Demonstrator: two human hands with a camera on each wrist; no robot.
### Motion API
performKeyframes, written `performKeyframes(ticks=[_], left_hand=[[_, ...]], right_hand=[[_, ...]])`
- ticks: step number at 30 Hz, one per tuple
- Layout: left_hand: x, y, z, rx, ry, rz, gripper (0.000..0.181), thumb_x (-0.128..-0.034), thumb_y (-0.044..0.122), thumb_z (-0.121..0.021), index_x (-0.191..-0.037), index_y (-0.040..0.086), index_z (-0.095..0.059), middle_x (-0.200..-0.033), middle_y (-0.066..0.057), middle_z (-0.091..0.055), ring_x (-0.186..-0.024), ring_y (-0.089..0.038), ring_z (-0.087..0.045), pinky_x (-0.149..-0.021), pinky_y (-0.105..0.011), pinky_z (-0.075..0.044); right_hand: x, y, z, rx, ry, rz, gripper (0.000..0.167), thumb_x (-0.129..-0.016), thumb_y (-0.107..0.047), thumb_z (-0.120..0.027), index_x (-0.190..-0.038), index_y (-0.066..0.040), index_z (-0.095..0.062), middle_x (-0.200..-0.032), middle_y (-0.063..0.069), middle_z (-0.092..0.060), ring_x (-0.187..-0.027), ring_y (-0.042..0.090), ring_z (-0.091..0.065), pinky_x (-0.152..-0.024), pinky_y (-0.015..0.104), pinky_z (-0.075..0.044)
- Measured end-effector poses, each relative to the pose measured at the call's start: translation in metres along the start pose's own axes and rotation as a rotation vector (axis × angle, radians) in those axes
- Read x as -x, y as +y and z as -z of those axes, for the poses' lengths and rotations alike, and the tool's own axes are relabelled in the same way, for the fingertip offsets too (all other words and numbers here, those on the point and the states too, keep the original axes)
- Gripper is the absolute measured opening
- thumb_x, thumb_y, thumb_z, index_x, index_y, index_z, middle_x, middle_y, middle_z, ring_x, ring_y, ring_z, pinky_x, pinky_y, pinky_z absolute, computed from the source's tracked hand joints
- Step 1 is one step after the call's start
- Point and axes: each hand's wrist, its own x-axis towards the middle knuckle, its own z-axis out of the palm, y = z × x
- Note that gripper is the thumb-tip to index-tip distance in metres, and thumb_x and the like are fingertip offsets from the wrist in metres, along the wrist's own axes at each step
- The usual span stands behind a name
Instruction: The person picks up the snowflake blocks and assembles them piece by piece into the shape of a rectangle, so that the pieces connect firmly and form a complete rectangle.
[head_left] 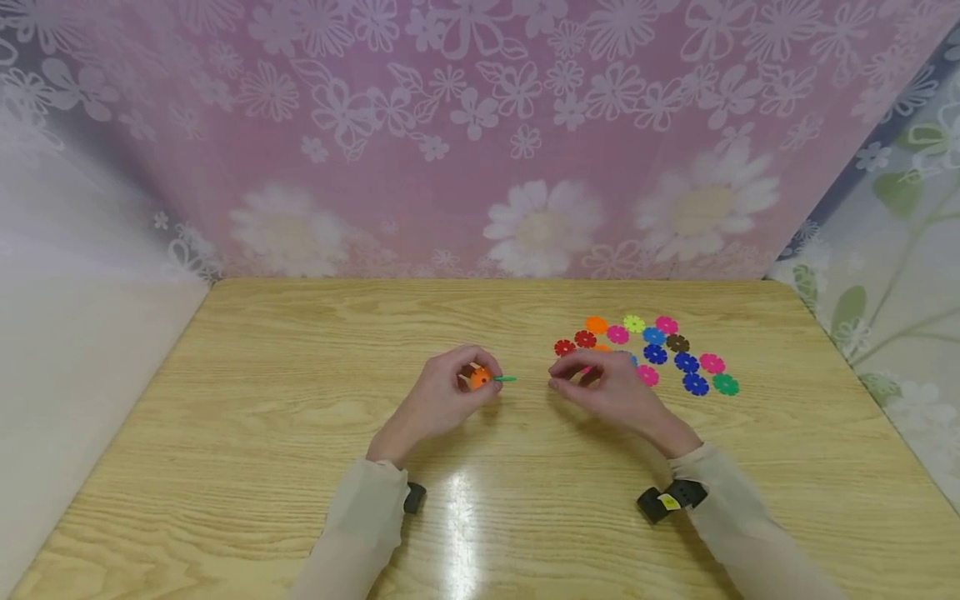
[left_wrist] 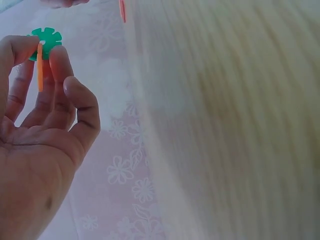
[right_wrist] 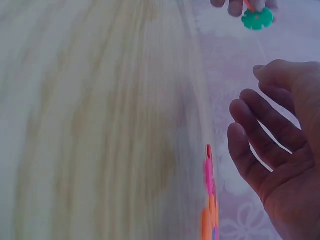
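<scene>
Left wrist cam: orange disc (left_wrist: 40,75) crossing notched green disc (left_wrist: 51,37), both pinched in left grip (left_wrist: 47,142); right grip (head_left: 611,387) empty, loosely curled nearby.

Orange disc (head_left: 480,379) and, seemingly, green disc (head_left: 507,379) part-hidden by the left hand (head_left: 448,385)

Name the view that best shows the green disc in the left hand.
The left wrist view: the green disc appears largest, its notched face visible, though the left hand and orange disc cover part. The head view shows only a thin edge; the right wrist view shows the face smaller and tilted, near the top.
</scene>
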Motion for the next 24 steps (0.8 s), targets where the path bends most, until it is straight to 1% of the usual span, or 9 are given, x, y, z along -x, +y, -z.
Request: performKeyframes(ticks=[4,8,12,15,17,21,24], left_hand=[[0.000,0.000,0.000,0.019,-0.005,0.019,0.004,-0.0958,0.014,-0.070,-0.099,0.015,-0.069,-0.092,0.005,-0.070,-0.084,-0.014,-0.063,-0.074,-0.027,-0.055],[0.000,0.000,0.000,0.035,-0.005,0.033,0.005,-0.0954,0.014,-0.070,-0.100,0.016,-0.070,-0.095,0.004,-0.071,-0.086,-0.015,-0.064,-0.076,-0.027,-0.056],[0.000,0.001,0.001,0.044,-0.008,0.042,0.010,-0.0956,0.015,-0.070,-0.105,0.013,-0.072,-0.098,0.003,-0.071,-0.085,-0.016,-0.063,-0.075,-0.026,-0.056],[0.000,0.000,0.001,0.055,-0.009,0.038,0.012,-0.0959,0.015,-0.070,-0.106,0.010,-0.073,-0.099,0.002,-0.071,-0.082,-0.017,-0.063,-0.073,-0.026,-0.055],[0.000,0.001,0.001,0.060,-0.006,0.035,0.011,-0.0957,0.015,-0.070,-0.105,0.011,-0.073,-0.099,0.002,-0.071,-0.081,-0.018,-0.063,-0.072,-0.025,-0.055],[0.000,0.001,0.001,0.067,-0.005,0.030,0.007,-0.0956,0.016,-0.071,-0.102,0.017,-0.072,-0.099,0.002,-0.070,-0.079,-0.018,-0.063,-0.071,-0.025,-0.054],[-0.001,0.000,0.001,0.063,-0.012,0.027,0.006,-0.0954,0.017,-0.072,-0.100,0.020,-0.072,-0.101,0.003,-0.070,-0.079,-0.018,-0.062,-0.071,-0.025,-0.054]], right_hand=[[0.003,0.009,0.008,0.032,0.007,-0.016,0.013,-0.089,-0.008,-0.078,-0.102,-0.007,-0.078,-0.095,0.002,-0.078,-0.086,0.008,-0.070,-0.073,0.024,-0.059],[0.005,0.019,0.015,0.068,0.016,-0.010,0.014,-0.089,-0.007,-0.078,-0.103,-0.007,-0.077,-0.095,0.004,-0.078,-0.086,0.009,-0.071,-0.072,0.022,-0.058],[0.004,0.027,0.021,0.109,0.016,-0.004,0.014,-0.088,-0.008,-0.079,-0.102,-0.008,-0.078,-0.094,0.003,-0.078,-0.085,0.011,-0.071,-0.071,0.022,-0.058],[0.002,0.031,0.027,0.149,0.014,-0.002,0.014,-0.087,-0.009,-0.080,-0.101,-0.010,-0.079,-0.093,0.001,-0.077,-0.085,0.013,-0.070,-0.070,0.023,-0.057],[0.001,0.034,0.030,0.179,0.009,-0.001,0.014,-0.087,-0.010,-0.081,-0.101,-0.011,-0.078,-0.093,-0.001,-0.076,-0.084,0.014,-0.070,-0.070,0.023,-0.057],[-0.001,0.042,0.038,0.209,-0.013,-0.005,0.015,-0.087,-0.013,-0.081,-0.102,-0.012,-0.078,-0.093,-0.002,-0.074,-0.083,0.016,-0.069,-0.072,0.023,-0.057],[-0.003,0.048,0.042,0.229,-0.026,-0.006,0.015,-0.088,-0.015,-0.081,-0.102,-0.012,-0.077,-0.093,-0.002,-0.073,-0.081,0.015,-0.067,-0.071,0.023,-0.055]])
